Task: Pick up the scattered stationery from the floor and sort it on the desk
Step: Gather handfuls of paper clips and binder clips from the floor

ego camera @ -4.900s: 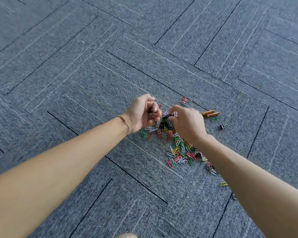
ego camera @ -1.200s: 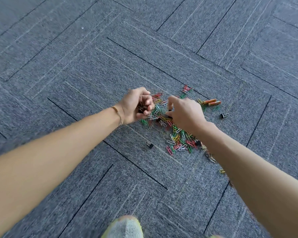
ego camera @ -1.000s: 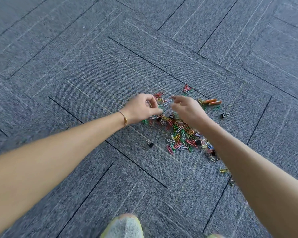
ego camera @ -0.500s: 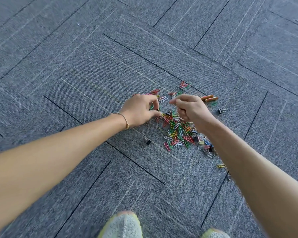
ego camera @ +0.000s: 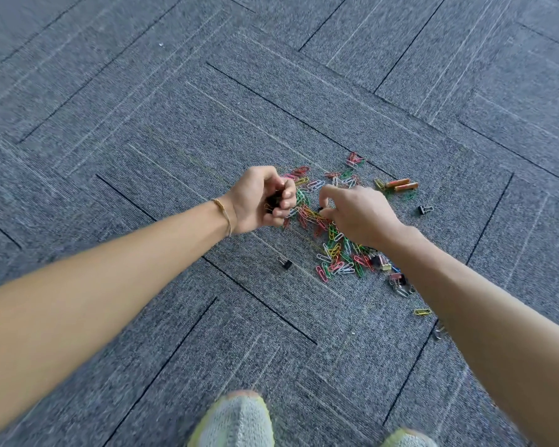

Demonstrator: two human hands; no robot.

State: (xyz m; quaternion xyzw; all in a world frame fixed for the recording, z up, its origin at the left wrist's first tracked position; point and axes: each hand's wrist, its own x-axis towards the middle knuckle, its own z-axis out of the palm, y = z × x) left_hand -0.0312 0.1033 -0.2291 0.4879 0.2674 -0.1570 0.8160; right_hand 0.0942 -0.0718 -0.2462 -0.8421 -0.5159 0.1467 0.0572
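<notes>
Grey carpet-tile floor [ego camera: 142, 130]: heap of coloured wire paper clips [ego camera: 333, 246]. Left hand [ego camera: 260, 201] fisted round gathered clips; right hand [ego camera: 359, 216] pinching one small dark piece (best lifted singly, avoiding tangles).

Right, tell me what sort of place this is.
Probably an office or similar workroom, though only floor shows. The floor is grey carpet tiles laid in an angled pattern, typical of commercial flooring, and office stationery is scattered on it: coloured paper clips and a black binder clip.
</notes>
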